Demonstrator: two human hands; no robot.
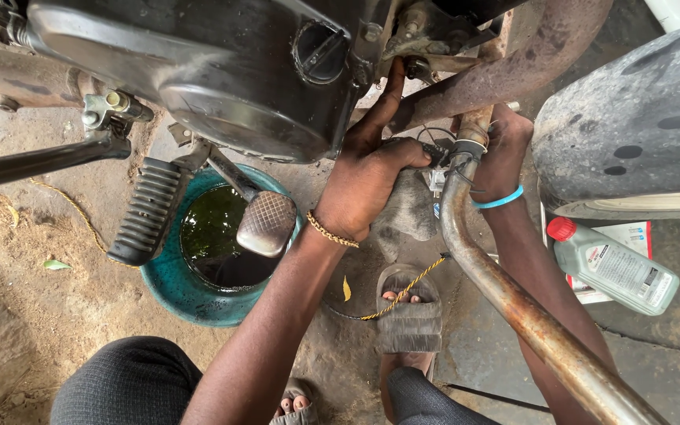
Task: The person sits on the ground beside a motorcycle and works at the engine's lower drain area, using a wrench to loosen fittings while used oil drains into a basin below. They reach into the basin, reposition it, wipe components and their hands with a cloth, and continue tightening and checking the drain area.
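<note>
exhaust pipe (513, 303): rusty rough metal | engine cover (222, 71): dull grey metal, smudged | footpeg (147, 212): ribbed black rubber | basin (179, 287): teal plastic, glossy dark oil | bottle (615, 267): translucent plastic, red cap

The dirt floor (33, 330) carries a teal basin (171, 287) of dark oil; right of it, well apart, lies a grey bottle (615, 267).

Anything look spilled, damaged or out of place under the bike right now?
No spill shows: the dark oil sits inside the teal basin below the engine cover. The exhaust pipe is heavily rusted. The left hand and right hand work at its joint. The oil bottle lies on its side, red cap on.
</note>
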